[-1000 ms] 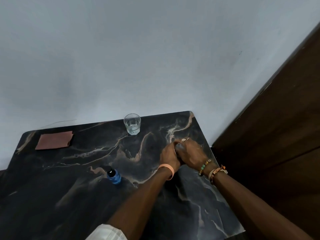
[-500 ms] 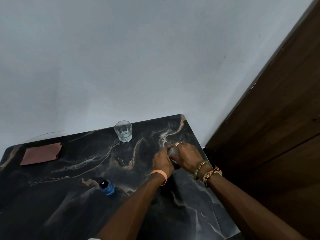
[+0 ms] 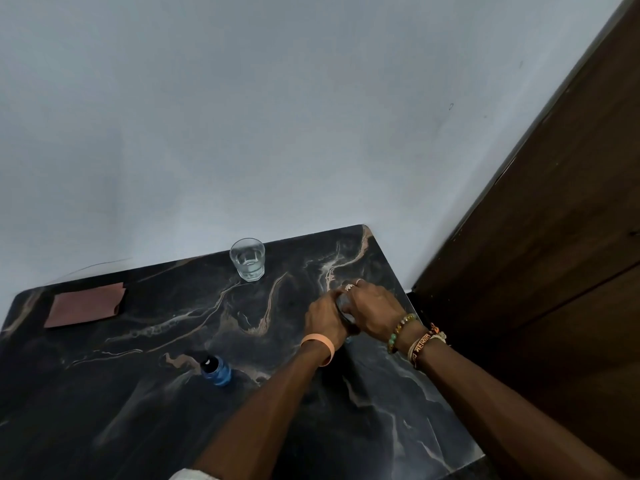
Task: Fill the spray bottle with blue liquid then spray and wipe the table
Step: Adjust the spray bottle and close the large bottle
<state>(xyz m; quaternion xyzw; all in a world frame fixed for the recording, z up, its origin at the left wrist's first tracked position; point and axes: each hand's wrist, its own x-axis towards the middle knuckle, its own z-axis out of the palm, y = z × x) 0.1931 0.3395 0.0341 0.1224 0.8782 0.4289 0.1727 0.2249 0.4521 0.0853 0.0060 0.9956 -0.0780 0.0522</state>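
Note:
Both my hands are clasped together on a small dark object (image 3: 343, 306) near the right edge of the black marble table (image 3: 145, 393); it looks like the spray bottle, but my fingers hide most of it. My left hand (image 3: 323, 318) wraps it from the left and my right hand (image 3: 372, 308) covers it from the right and above. A small bottle of blue liquid (image 3: 215, 370) with a dark top stands on the table to the left of my left forearm. A reddish-brown cloth (image 3: 85, 304) lies flat at the table's far left.
A clear glass (image 3: 248, 259) partly filled with clear liquid stands near the back edge of the table. A grey wall runs behind the table. A dark wooden door (image 3: 554, 254) stands just right of the table's right edge.
The view has shifted a little. My hands stay clasped on the dark object at the same spot, with only small changes of the fingers. Nothing else on the table has moved.

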